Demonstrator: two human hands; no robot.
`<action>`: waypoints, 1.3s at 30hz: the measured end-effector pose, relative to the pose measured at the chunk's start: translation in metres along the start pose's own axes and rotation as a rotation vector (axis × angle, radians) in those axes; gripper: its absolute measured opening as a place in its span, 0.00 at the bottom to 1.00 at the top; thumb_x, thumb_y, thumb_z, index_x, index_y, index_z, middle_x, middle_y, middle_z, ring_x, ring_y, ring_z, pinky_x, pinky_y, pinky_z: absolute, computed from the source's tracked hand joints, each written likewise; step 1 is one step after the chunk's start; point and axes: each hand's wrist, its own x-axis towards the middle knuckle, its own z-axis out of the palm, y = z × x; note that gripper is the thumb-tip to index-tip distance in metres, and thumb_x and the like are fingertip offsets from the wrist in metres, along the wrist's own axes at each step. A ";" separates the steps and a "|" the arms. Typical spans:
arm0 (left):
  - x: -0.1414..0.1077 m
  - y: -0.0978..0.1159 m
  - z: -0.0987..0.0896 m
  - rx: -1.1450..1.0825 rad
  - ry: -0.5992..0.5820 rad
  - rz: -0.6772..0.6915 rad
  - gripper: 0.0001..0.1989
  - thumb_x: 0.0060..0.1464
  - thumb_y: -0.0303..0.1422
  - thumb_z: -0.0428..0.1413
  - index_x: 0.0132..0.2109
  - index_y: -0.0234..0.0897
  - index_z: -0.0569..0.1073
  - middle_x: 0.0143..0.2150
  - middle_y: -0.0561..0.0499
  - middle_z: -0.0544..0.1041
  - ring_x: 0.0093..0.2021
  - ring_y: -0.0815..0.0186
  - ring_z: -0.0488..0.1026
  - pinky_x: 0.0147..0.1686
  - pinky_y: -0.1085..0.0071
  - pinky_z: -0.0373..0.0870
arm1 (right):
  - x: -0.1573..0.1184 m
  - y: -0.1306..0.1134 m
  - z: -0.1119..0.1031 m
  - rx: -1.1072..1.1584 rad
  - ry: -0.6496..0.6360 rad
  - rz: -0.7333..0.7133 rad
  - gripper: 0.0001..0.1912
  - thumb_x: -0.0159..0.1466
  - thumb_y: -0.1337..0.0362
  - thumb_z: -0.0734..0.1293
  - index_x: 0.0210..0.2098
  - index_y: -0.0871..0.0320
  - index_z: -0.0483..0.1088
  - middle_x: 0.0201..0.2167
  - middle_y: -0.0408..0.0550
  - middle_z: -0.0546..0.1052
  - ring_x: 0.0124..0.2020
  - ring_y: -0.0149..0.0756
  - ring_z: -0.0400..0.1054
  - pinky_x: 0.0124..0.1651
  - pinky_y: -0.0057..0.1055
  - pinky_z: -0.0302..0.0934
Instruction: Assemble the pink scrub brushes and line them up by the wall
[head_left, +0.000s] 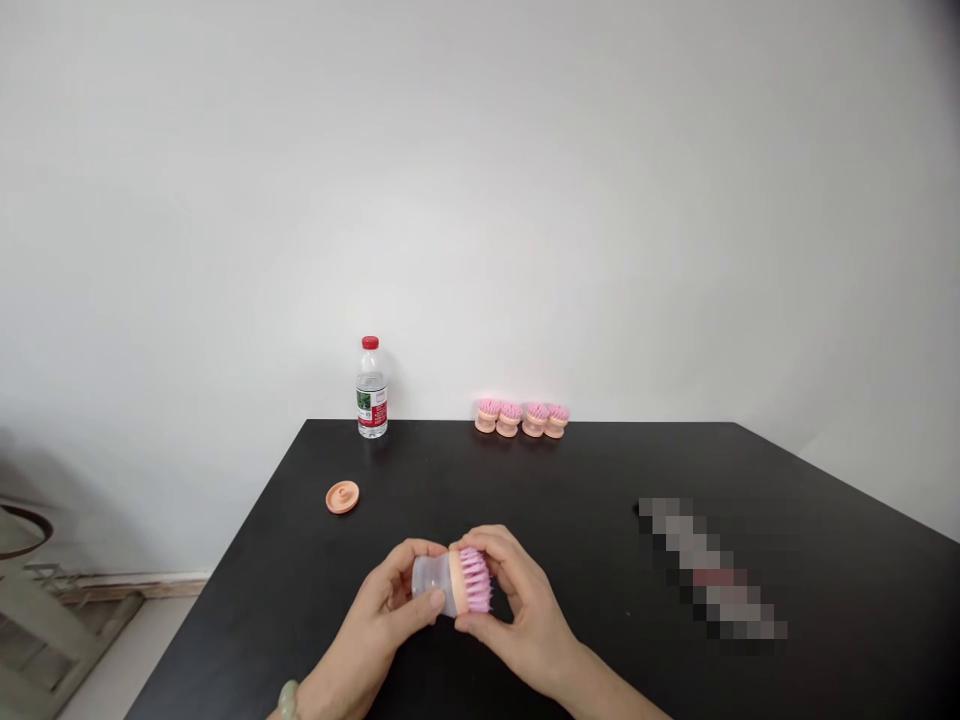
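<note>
Behind everything rises a pale, bare wall point(480, 200), and against it runs the far edge of a black table point(570, 520), which fills most of the lower part of the view. At the left edge, beside the table, is part of a light-coloured frame point(45, 630), cut off by the border. A blurred-out strip point(709, 570) lies slantwise on the table's right side; what it is cannot be told.

Near the front edge, the two hands meet at one object. The left hand point(379, 605) is partly closed, its fingers curved over the far side of a clear body and its thumb pressed along the near side. The right hand point(525, 600) is cupped wider, fingertips on the upper edge and thumb on the lower, with a gap between the palm and the bristles.

Between them they hold a pink-bristled brush point(456, 582) on its side above the table: translucent, slightly waisted body to the left, peach band next, pink bristles pointing right.

A red-capped water bottle point(371, 390) stands upright at the back left. To its right, four small peach brushes point(510, 420) stand in a row, bristles up. A round peach disc point(343, 497) with a raised middle lies nearer the left hand. Pale green beads point(287, 700) circle the left wrist.
</note>
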 end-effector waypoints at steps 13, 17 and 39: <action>-0.002 0.006 0.003 -0.038 -0.004 -0.073 0.20 0.48 0.47 0.65 0.41 0.37 0.77 0.34 0.51 0.70 0.34 0.67 0.62 0.34 0.71 0.62 | 0.002 -0.006 -0.006 -0.127 -0.062 -0.173 0.25 0.62 0.59 0.74 0.57 0.46 0.66 0.48 0.51 0.74 0.48 0.45 0.72 0.50 0.40 0.69; -0.002 0.002 0.003 -0.073 -0.011 -0.113 0.19 0.51 0.48 0.63 0.38 0.36 0.75 0.31 0.53 0.68 0.31 0.69 0.60 0.32 0.71 0.60 | 0.003 -0.009 -0.006 -0.156 -0.103 -0.230 0.25 0.63 0.66 0.72 0.58 0.47 0.65 0.52 0.51 0.73 0.51 0.44 0.72 0.52 0.40 0.70; 0.002 -0.005 0.008 -0.147 -0.032 -0.169 0.21 0.56 0.51 0.58 0.35 0.34 0.71 0.28 0.54 0.69 0.26 0.72 0.63 0.27 0.73 0.59 | 0.009 -0.018 -0.009 -0.260 -0.098 -0.406 0.20 0.69 0.54 0.65 0.57 0.55 0.65 0.43 0.55 0.73 0.43 0.44 0.70 0.42 0.41 0.71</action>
